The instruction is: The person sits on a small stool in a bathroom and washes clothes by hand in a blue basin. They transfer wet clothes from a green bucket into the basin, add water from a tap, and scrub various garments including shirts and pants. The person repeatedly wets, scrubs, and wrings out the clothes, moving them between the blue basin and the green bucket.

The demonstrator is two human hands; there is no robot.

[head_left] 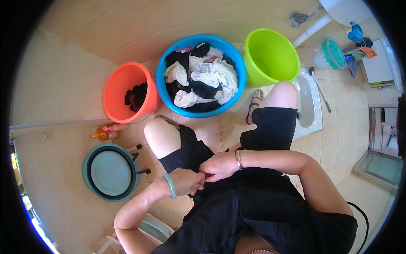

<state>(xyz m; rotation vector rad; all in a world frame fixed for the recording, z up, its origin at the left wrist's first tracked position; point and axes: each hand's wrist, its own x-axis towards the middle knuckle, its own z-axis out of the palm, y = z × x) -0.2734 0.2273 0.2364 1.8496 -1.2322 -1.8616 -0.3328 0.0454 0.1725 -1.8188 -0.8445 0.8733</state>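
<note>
Blue basin sat on the tiled floor, loaded with a black-and-white laundry pile. Left hand and right hand were on its near side, over the lap, touching each other, fingers curled in; couldn't tell if either held anything. Orange bucket stood just left of the blue basin, dark cloth inside. Green bucket stood just right of it.

The tiled floor bears an orange-red bucket, blue basin and lime-green bucket.
</note>
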